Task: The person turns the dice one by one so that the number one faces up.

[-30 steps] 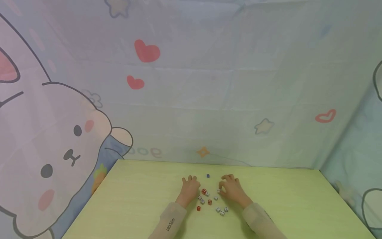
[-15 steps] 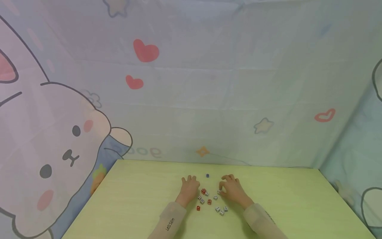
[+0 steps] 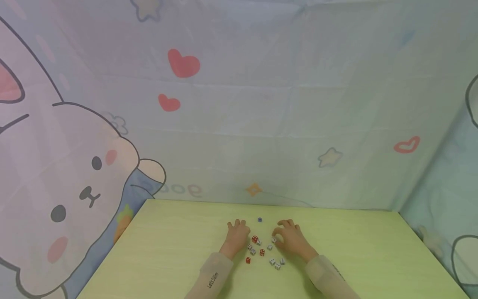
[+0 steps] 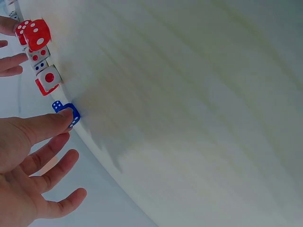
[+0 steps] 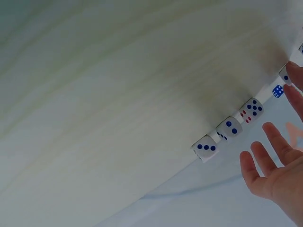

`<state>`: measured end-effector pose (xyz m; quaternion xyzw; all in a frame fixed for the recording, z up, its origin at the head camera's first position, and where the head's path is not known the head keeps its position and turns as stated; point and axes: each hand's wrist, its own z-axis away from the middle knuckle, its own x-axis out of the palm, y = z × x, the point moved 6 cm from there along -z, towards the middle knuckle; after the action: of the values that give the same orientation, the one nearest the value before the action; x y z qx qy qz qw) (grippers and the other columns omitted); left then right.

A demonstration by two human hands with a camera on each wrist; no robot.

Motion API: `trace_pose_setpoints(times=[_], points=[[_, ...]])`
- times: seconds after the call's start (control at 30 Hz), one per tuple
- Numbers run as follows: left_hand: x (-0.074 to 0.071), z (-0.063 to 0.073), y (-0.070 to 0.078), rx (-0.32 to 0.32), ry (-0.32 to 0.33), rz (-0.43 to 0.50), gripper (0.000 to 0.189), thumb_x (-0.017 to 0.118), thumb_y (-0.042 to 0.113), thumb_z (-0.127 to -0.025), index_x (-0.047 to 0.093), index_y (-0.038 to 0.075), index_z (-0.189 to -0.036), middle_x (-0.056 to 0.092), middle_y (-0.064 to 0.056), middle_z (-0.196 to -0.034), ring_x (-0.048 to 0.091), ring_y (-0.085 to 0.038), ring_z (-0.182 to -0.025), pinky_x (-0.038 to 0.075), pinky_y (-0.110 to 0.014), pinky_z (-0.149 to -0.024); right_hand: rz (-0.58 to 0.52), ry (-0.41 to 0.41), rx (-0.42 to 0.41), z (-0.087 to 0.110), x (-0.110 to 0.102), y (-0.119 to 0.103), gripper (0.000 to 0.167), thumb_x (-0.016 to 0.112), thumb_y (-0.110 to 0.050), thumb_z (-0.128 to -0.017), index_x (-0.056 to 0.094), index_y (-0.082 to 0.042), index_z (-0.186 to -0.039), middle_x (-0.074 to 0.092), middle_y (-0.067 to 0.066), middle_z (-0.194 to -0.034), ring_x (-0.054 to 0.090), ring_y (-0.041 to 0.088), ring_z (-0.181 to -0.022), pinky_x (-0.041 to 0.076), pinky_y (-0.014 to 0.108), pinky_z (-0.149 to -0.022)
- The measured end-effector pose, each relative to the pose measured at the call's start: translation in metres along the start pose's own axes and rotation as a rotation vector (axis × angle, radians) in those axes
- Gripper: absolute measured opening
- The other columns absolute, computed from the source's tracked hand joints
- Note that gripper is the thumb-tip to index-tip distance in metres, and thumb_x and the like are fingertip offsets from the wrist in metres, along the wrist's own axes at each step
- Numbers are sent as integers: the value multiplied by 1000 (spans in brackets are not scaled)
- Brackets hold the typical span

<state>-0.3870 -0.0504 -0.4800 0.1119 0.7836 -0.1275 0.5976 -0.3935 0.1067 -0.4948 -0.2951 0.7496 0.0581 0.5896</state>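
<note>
In the head view my left hand [image 3: 237,236] lies palm down left of a loose group of dice. The left wrist view shows its thumb and index finger pinching a blue die [image 4: 74,116], which the hand hides from the head view. My right hand [image 3: 291,238] is to the right of the group. Its thumb and index finger pinch a white die [image 3: 274,239], partly covered by fingers in the right wrist view. Between the hands lie a red die [image 3: 255,239] and several white dice. A second blue die [image 3: 259,219] rests farther back.
Nearer the front are a red die with one slanted mark [image 3: 248,260], another red die [image 3: 262,252] and a cluster of white dice [image 3: 277,266]. The yellow-green table [image 3: 168,249] ends at a printed cloth backdrop [image 3: 239,124].
The right hand's index finger has shifted slightly left around the white die. The left hand and the loose dice stay in place.
</note>
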Motion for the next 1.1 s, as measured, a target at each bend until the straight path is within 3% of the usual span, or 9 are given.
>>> trace_pose_setpoints(times=[0.4,1.1], points=[[-3,1,0,6,9,-14,10,60,8,-79,68,13,-75,60,-6,-88,53,-23,-87,43,-47,-80,25,13,-72,0,2,-5,14,71,-17,-72,65,-24,-82,52,17,-118,42,35,-109,37,52,-79],[3,0,-2,4,11,-3,9,61,8,-78,68,13,-77,60,-6,-87,53,-23,-86,43,-48,-80,11,6,-16,5,1,4,12,70,-27,-73,60,-24,-76,50,14,-121,40,34,-113,36,53,-82]])
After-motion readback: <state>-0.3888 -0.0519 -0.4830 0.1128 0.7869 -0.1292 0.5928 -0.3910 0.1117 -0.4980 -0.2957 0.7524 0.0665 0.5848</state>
